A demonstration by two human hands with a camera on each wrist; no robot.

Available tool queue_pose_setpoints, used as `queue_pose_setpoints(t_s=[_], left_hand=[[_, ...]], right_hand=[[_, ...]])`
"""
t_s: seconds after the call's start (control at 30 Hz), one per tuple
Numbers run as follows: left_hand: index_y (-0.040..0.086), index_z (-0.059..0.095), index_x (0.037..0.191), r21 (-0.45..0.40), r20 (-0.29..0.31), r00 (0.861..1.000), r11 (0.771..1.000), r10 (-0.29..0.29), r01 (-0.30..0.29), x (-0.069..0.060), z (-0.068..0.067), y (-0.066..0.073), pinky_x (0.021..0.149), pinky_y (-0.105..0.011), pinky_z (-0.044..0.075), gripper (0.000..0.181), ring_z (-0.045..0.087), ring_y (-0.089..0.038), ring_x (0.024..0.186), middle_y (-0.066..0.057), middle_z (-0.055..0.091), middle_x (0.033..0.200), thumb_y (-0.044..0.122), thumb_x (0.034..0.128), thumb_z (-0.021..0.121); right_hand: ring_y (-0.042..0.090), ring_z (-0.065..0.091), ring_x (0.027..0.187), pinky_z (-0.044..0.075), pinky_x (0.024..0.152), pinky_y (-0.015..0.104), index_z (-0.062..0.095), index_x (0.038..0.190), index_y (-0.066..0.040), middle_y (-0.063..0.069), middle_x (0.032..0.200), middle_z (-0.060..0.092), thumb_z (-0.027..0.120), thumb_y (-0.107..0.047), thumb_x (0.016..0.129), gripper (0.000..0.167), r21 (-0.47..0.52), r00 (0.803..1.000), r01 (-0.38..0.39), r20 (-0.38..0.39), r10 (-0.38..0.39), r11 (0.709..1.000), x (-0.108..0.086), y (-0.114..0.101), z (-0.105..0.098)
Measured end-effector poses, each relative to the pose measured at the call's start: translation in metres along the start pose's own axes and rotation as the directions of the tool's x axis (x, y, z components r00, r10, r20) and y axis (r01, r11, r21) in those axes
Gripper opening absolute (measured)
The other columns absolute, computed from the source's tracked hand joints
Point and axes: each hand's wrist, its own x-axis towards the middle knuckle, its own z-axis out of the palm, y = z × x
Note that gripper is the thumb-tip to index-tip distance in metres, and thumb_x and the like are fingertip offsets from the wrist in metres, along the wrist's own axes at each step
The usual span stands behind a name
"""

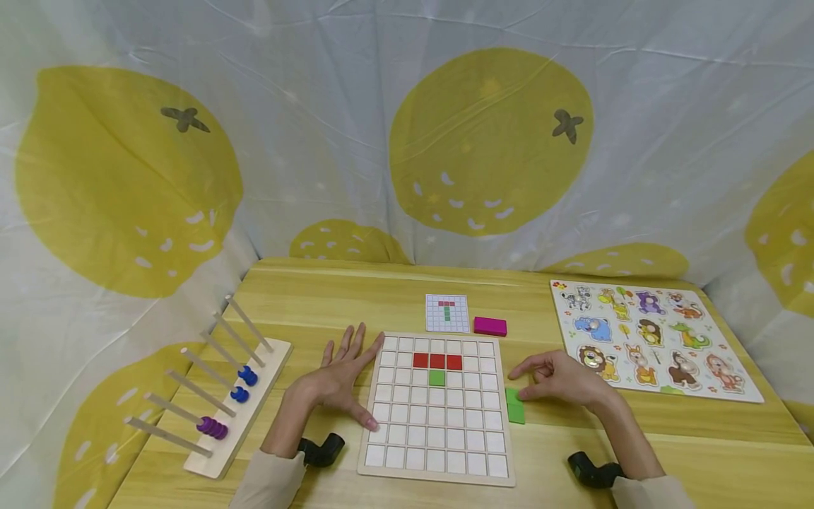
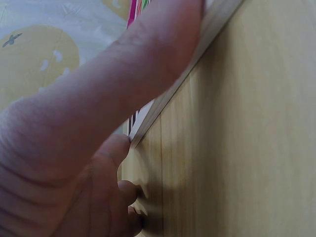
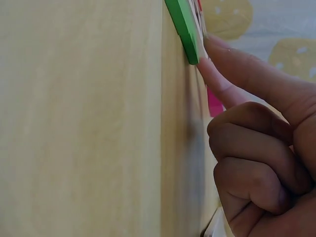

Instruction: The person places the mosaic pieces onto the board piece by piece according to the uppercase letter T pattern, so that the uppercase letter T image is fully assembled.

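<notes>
Green tiles [image 1: 516, 408], lower centre-right | I'd guess light, stiff; pinch edges | left hand [image 1: 340, 378] splayed | right hand [image 1: 562, 378]: thumb, index parted

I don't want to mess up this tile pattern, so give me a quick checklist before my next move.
1. Grid board steadied: ok, left fingers rest along its left edge.
2. Red row: ok, three red tiles sit side by side.
3. Green stem matches pattern card: not ok, one placed green tile; the card's stem is longer.
4. Loose green tiles within reach: ok, two lie just right of the board.
5. Right fingers pinching a tile: not ok, thumb and index stand apart.
</notes>
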Motion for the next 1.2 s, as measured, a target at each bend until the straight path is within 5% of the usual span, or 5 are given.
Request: queue_pose_setpoints(t_s=[1.2], left_hand=[[0.014, 0.002, 0.168, -0.03, -0.003, 1.0, 1.0, 0.005, -0.005, -0.0031, -0.0013, 0.0035, 0.124, -0.071, -0.009, 0.15, -0.019, -0.046, 0.158, -0.026, -0.019, 0.17, 0.049, 0.0586, 0.099]], right_hand=[[0.005, 0.033, 0.058, 0.033, 0.056, 0.022, 0.077, 0.11, -0.002, -0.006, 0.06, 0.037, 0.083, -0.015, 0.087, 0.028, 0.002, 0.999, 0.03, 0.028, -0.03, 1.0, 0.0013, 0.0052, 0.0]])
